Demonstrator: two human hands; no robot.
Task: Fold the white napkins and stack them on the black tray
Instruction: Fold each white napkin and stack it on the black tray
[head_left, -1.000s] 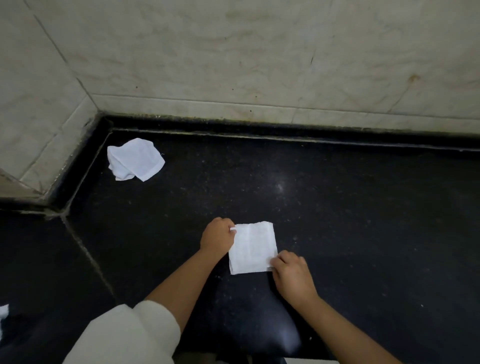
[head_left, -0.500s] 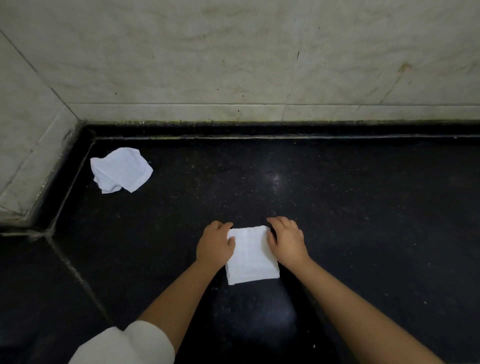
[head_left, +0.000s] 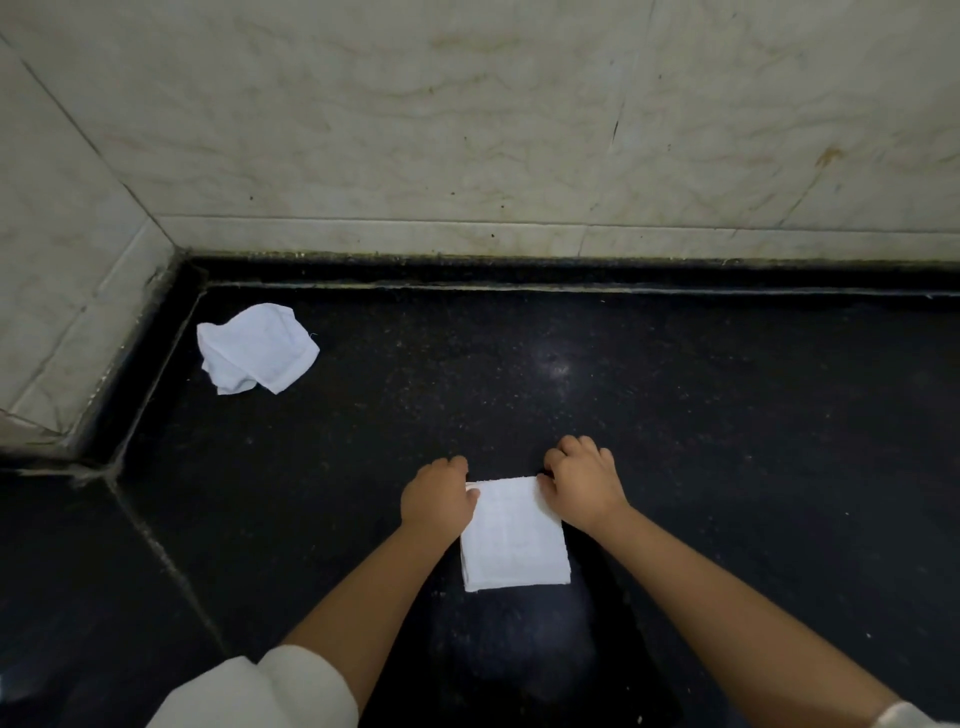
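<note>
A folded white napkin (head_left: 511, 538) lies flat on the dark surface, low in the middle of the view. My left hand (head_left: 436, 499) pinches its far left corner with curled fingers. My right hand (head_left: 582, 480) grips the far right corner, fingers curled over the edge. A second white napkin (head_left: 257, 348) lies crumpled near the back left corner, well away from both hands. Under the folded napkin a darker, glossier black rectangle (head_left: 519, 649) may be the tray; its edges are hard to tell from the counter.
The black stone counter (head_left: 727, 441) meets a pale marble wall (head_left: 467, 130) at the back and left. A seam (head_left: 156, 545) in the counter runs diagonally at the left. My white sleeve (head_left: 249, 696) shows at the bottom.
My right hand moved from the napkin's near right corner up to its far right corner. The napkin now looks narrower and more neatly folded. My left hand stayed at the far left corner.
</note>
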